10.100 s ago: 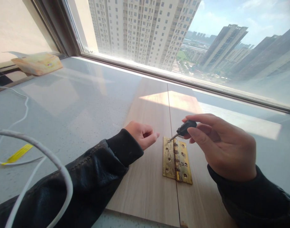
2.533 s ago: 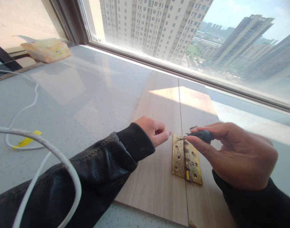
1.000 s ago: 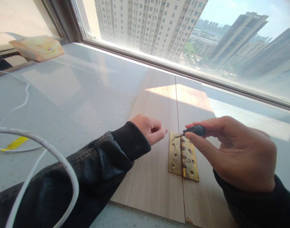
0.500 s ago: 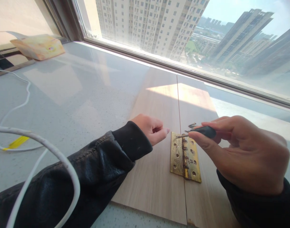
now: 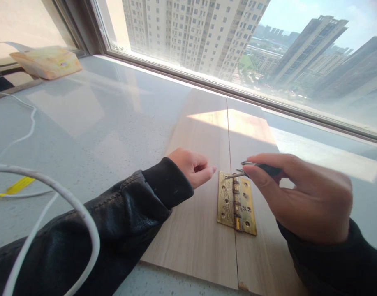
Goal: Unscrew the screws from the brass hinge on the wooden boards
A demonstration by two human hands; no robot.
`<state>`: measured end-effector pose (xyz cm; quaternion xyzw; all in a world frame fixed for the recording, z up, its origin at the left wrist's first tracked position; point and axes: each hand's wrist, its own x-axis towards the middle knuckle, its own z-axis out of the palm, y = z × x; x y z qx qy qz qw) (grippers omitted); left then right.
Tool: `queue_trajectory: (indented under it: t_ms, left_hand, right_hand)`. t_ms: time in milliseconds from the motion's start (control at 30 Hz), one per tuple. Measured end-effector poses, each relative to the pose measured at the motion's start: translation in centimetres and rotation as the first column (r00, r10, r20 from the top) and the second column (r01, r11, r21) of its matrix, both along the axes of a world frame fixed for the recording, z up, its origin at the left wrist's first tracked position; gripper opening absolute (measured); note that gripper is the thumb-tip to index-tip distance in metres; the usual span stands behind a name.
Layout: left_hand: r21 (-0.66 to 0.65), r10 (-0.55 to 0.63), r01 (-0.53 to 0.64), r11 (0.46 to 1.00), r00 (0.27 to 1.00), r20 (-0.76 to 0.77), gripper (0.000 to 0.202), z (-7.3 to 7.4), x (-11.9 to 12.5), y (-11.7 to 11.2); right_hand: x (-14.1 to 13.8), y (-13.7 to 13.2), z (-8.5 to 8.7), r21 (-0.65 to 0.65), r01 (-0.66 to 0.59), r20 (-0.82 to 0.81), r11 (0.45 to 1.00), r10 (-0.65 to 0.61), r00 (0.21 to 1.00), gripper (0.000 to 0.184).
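A brass hinge with several screw holes lies open across the seam between two pale wooden boards. My right hand pinches a small screwdriver by its dark handle. The shaft slants left over the hinge's far edge, its tip by the far-left hole. Whether the tip sits on a screw is too small to tell. My left hand rests on the left board, fingers curled in, just left of the hinge; nothing shows in it. Beyond the hinge, loose screws are partly covered by my right fingers.
The boards lie on a speckled pale sill below a large window. A white cable loops across the left foreground, with a yellow tag nearby. At the far left stands a soft tissue pack.
My right hand has shifted slightly left relative to the hinge, covering more of the loose screws. The screwdriver tip stays near the same hole. My left hand keeps its pose; the view has moved slightly.
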<state>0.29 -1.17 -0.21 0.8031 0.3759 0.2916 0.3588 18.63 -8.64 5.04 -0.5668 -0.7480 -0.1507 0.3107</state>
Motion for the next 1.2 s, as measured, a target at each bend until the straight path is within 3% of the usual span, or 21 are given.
queue_trajectory:
  t_ms: [167,367,533,767,1000,1100,1200]
  left_hand:
    - [-0.008,0.0,0.0,1.0,1.0,0.005,0.039,0.0,0.0,0.0]
    - [-0.006,0.0,0.0,1.0,1.0,0.006,0.039,0.0,0.0,0.0]
    - [0.002,-0.003,0.003,1.0,1.0,0.009,0.039,-0.1,0.0,0.0]
    - [-0.007,0.01,-0.01,1.0,1.0,-0.012,0.039,-0.2,-0.1,0.1]
    - [-0.002,0.008,-0.008,1.0,1.0,-0.008,0.04,-0.2,-0.1,0.1]
    - [-0.015,0.006,-0.006,1.0,1.0,-0.003,0.039,0.0,-0.1,0.1]
    - [-0.022,0.002,-0.002,1.0,1.0,-0.007,0.039,0.1,-0.1,0.0]
  right_hand:
    - [1.5,0.0,1.4,-0.236,-0.245,0.058,0.94,0.265,0.962,0.023]
    - [2.2,0.0,1.9,-0.265,-0.29,0.186,0.92,0.344,0.92,0.037]
    - [2.0,-0.3,2.2,-0.252,-0.336,0.175,0.907,0.384,0.906,0.032]
    - [1.3,-0.7,2.4,-0.238,-0.289,0.134,0.927,0.326,0.936,0.016]
    - [0.7,-0.7,1.4,-0.105,-0.137,0.155,0.985,0.152,0.976,0.013]
    - [0.7,-0.7,1.3,-0.07,-0.093,0.21,0.993,0.105,0.972,0.015]
    - [1.1,-0.5,1.6,-0.075,-0.118,0.337,0.99,0.136,0.931,0.014]
